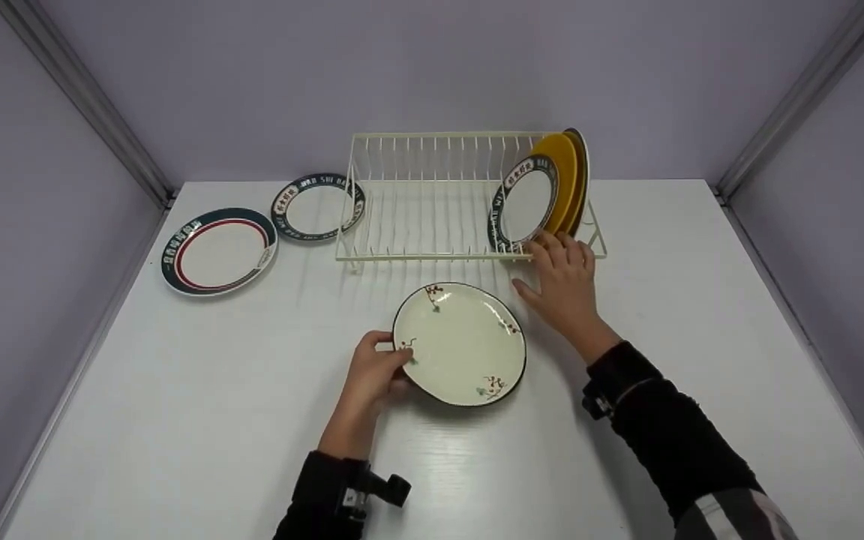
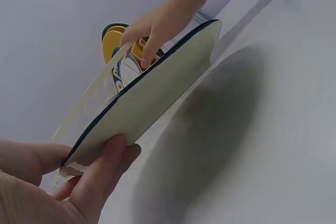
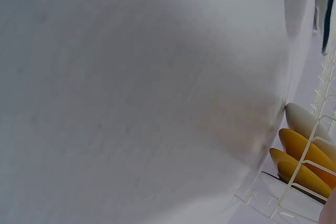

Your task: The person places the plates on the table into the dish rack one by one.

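A cream plate (image 1: 460, 343) with small flower sprigs and a dark rim is held by its left edge in my left hand (image 1: 378, 369), lifted off the white table (image 1: 177, 420); the left wrist view shows its underside (image 2: 152, 98) tilted, thumb above and fingers below. My right hand (image 1: 563, 274) hovers with relaxed fingers at the front right corner of the cream wire dish rack (image 1: 432, 225), fingertips close to the lettered plate (image 1: 526, 202) standing in it. Behind that plate stand a yellow plate (image 1: 563, 176) and another. The right wrist view shows mostly table, with yellow plate edges (image 3: 304, 156).
Two plates lie flat at the back left of the table: one with a dark green and red rim (image 1: 218, 251), one with a dark lettered rim (image 1: 317, 207). Grey walls close in on all sides. Most rack slots left of the standing plates hold nothing.
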